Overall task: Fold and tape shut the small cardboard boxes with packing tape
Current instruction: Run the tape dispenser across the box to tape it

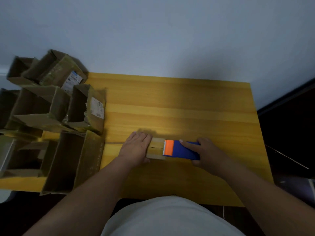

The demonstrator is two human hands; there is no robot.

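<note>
Left hand (136,147) hides small box (156,149) left end.

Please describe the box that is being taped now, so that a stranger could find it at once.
On the yellow table, look at its near middle, between the two hands. The small box lies there, under the left hand. Unlike the open boxes piled left, it is closed.

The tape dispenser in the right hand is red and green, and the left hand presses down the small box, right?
Not quite: the head view shows the tape dispenser is blue and orange. The right hand does hold it, and the left hand presses the small box.
</note>
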